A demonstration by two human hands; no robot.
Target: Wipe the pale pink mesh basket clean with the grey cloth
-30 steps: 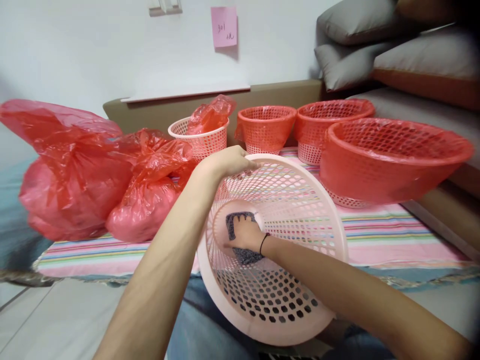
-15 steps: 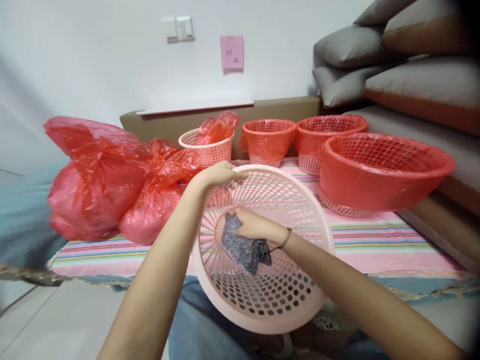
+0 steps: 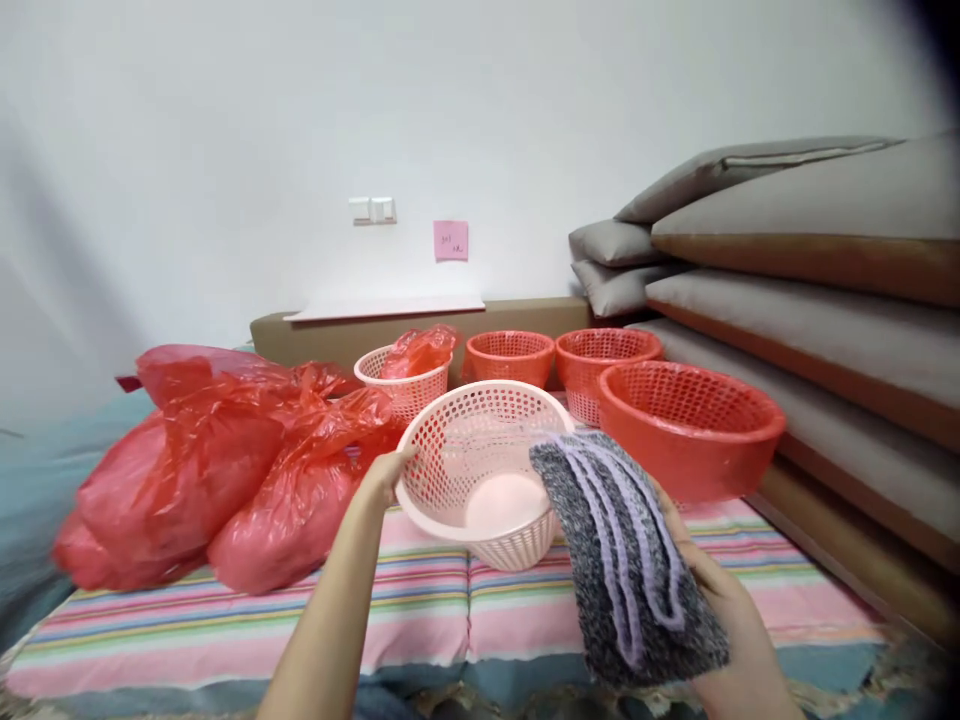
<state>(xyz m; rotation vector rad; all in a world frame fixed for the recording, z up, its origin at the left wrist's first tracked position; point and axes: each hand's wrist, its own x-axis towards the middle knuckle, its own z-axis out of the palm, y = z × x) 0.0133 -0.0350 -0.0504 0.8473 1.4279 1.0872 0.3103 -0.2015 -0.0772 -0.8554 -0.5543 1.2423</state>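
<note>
A pale pink plastic basket (image 3: 442, 520) stands over the striped cover in front of me, tilted toward me so that its inside shows. My left hand (image 3: 390, 475) is closed on the left side of its rim. A speckled grey cloth (image 3: 562, 520) with wavy lilac lines hangs spread at the basket's right side, covering part of the rim. My right hand (image 3: 709, 575) holds this cloth from behind; most of its fingers are hidden. Whether the right hand also touches the basket, I cannot tell.
Knotted red plastic bags (image 3: 285, 520) lie on the left. Behind stand another pink basket (image 3: 409, 390) with a red bag in it and several baskets wrapped in red plastic (image 3: 694, 450). Grey cushions (image 3: 817, 210) are stacked on the right. A pink note (image 3: 451, 241) sticks to the wall.
My right hand has come out of the basket and moved right, and the cloth now hangs spread. The basket has moved away and turned more upright. My view has tilted up.
</note>
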